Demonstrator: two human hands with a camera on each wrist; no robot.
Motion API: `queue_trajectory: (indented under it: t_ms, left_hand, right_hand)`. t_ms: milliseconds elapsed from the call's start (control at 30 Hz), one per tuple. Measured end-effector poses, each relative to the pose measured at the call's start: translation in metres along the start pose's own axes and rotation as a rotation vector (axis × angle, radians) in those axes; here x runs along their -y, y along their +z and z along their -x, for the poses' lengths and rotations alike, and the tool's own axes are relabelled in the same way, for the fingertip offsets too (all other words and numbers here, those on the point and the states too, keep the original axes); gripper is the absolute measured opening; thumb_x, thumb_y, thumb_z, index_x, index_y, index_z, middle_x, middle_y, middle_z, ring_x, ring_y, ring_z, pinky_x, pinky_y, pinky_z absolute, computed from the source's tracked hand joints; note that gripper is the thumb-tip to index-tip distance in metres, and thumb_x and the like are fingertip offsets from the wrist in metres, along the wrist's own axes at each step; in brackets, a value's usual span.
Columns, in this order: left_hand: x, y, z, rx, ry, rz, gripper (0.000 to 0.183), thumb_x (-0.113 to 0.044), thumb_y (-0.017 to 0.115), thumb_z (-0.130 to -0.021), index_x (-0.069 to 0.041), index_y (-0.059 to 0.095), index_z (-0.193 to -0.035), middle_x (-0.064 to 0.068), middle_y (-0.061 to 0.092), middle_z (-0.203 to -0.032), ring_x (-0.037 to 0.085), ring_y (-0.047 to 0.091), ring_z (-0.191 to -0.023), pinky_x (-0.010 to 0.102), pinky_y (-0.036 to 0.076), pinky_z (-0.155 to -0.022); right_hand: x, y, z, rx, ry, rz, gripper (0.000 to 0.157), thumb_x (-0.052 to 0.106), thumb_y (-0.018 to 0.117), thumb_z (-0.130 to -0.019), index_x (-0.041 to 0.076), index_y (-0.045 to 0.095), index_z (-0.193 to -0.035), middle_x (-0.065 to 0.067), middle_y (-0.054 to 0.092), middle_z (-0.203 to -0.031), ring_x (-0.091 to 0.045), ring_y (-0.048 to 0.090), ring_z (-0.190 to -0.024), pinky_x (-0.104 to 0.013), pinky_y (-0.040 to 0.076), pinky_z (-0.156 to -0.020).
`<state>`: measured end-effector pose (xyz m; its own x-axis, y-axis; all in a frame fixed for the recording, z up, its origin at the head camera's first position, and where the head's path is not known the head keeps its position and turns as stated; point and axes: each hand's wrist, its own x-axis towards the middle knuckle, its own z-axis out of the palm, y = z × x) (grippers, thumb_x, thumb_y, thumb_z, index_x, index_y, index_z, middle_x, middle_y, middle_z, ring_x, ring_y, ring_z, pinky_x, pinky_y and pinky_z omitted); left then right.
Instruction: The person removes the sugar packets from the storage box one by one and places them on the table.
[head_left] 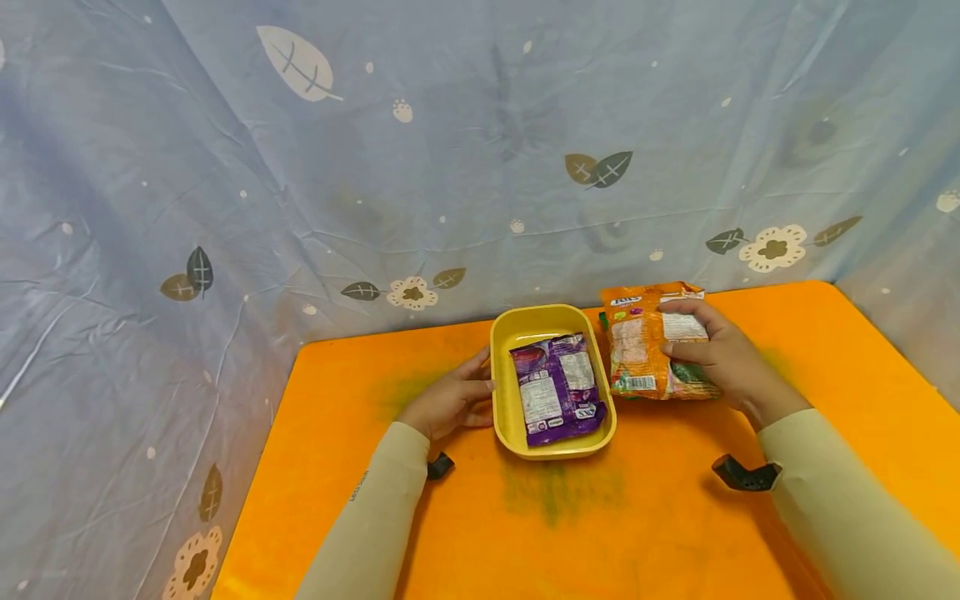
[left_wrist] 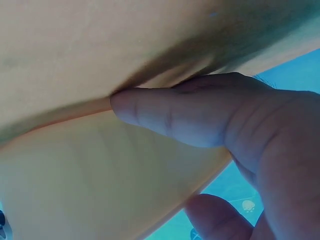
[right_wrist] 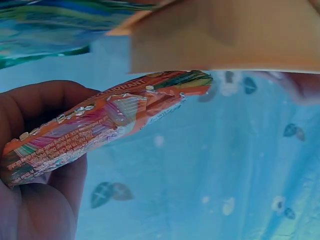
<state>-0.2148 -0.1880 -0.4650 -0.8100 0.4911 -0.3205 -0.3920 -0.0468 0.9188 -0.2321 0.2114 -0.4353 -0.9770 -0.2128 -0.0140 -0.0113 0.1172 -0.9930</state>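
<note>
The right hand (head_left: 723, 354)'s fingers pinch an orange packet (head_left: 633, 342) just right of the yellow tray (head_left: 551, 454), where 1 purple packet (head_left: 558, 387) lies; the left hand (head_left: 450, 400)'s fingers, loosely bent, touch the tray's outer wall. A light pinch should spare the contents — and gentle left-hand pressure should steady the tray on the worktop (head_left: 652, 508). A blue-green packet (right_wrist: 60, 30) is mostly hidden beneath the orange one; a dark item (left_wrist: 2, 225) is cut off, unidentifiable.

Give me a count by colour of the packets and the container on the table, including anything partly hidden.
Yellow: 1, rectangular plastic tub
Purple: 1, glossy rectangular packet
Orange: 1, glossy printed packet
Green: at least 1, glossy packet, partly hidden
Total: at least 4
</note>
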Motion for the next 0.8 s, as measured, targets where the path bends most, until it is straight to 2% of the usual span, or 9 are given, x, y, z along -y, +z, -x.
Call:
queue_trajectory:
  t_ms: [67,100,133,267,333,400,467,667,800]
  left_hand:
    - [0.000,0.000,0.000,-0.003,-0.001,-0.005,0.066,-0.012,0.049,-0.100,-0.036,0.018,-0.154,0.009,0.029,-0.152,0.034,0.045,-0.126,0.052,0.049,-0.084]
    - [0.000,0.000,0.000,-0.004,-0.004,-0.007,0.066,-0.012,0.049,-0.100,-0.036,0.018,-0.153,0.008,0.028,-0.152,0.034,0.046,-0.126,0.052,0.049,-0.084]
    - [0.000,0.000,0.000,-0.004,-0.003,-0.008,0.066,-0.012,0.049,-0.100,-0.036,0.018,-0.153,0.008,0.028,-0.153,0.034,0.046,-0.126,0.052,0.049,-0.084]
    - [0.000,-0.001,0.000,-0.007,-0.004,-0.007,0.067,-0.013,0.051,-0.099,-0.035,0.019,-0.153,0.006,0.026,-0.154,0.034,0.045,-0.126,0.052,0.049,-0.084]
    - [0.001,-0.001,0.000,-0.004,-0.003,-0.003,0.067,-0.013,0.051,-0.099,-0.035,0.018,-0.153,0.006,0.026,-0.154,0.034,0.044,-0.126,0.052,0.049,-0.084]
    - [0.001,-0.002,-0.001,0.001,-0.001,0.003,0.067,-0.013,0.051,-0.099,-0.036,0.018,-0.153,0.007,0.027,-0.154,0.034,0.044,-0.127,0.052,0.049,-0.084]
    - [0.002,-0.002,-0.001,0.005,0.003,0.008,0.068,-0.012,0.051,-0.099,-0.036,0.018,-0.153,0.008,0.028,-0.153,0.035,0.044,-0.127,0.053,0.049,-0.084]
    - [0.003,-0.003,-0.001,0.001,0.004,0.013,0.067,-0.011,0.050,-0.100,-0.036,0.018,-0.153,0.009,0.028,-0.152,0.035,0.044,-0.127,0.053,0.048,-0.085]
    - [0.002,-0.002,-0.001,-0.008,-0.001,0.014,0.067,-0.012,0.051,-0.099,-0.037,0.019,-0.153,0.005,0.028,-0.153,0.034,0.045,-0.126,0.053,0.049,-0.084]
  right_hand:
    - [0.000,-0.009,0.001,0.006,0.029,-0.001,0.057,0.012,0.066,-0.092,0.018,0.041,-0.142,-0.005,0.024,-0.143,-0.011,0.058,-0.075,-0.029,0.053,-0.060]
    - [0.000,-0.014,0.002,0.006,0.045,-0.009,0.057,0.013,0.065,-0.092,0.019,0.040,-0.143,-0.005,0.024,-0.142,-0.015,0.058,-0.068,-0.030,0.053,-0.058]
    - [0.000,-0.018,0.002,0.008,0.060,-0.012,0.057,0.013,0.065,-0.092,0.021,0.039,-0.143,-0.007,0.027,-0.140,-0.016,0.059,-0.070,-0.031,0.054,-0.059]
    - [-0.004,-0.034,0.005,0.012,0.076,0.035,0.057,0.017,0.064,-0.093,0.022,0.038,-0.144,-0.009,0.023,-0.142,-0.018,0.061,-0.081,-0.032,0.054,-0.065]
    - [-0.006,-0.041,0.005,0.010,0.111,0.017,0.057,0.018,0.063,-0.094,0.025,0.038,-0.144,-0.013,0.029,-0.138,-0.020,0.063,-0.083,-0.035,0.055,-0.068]
    - [-0.008,-0.048,0.005,0.003,0.127,0.024,0.057,0.020,0.063,-0.094,0.025,0.037,-0.144,-0.009,0.030,-0.136,-0.020,0.063,-0.083,-0.036,0.055,-0.068]
    - [-0.010,-0.054,0.005,0.002,0.133,0.037,0.057,0.021,0.063,-0.094,0.025,0.036,-0.144,-0.005,0.032,-0.132,-0.019,0.062,-0.081,-0.035,0.055,-0.067]
    - [-0.014,-0.065,0.002,-0.005,0.116,0.013,0.056,0.014,0.063,-0.094,0.022,0.037,-0.143,-0.006,0.055,-0.111,-0.024,0.066,-0.074,-0.040,0.056,-0.062]
    - [-0.016,-0.070,0.001,-0.002,0.125,0.026,0.056,0.014,0.062,-0.094,0.024,0.036,-0.144,-0.005,0.052,-0.114,-0.025,0.067,-0.078,-0.040,0.056,-0.065]
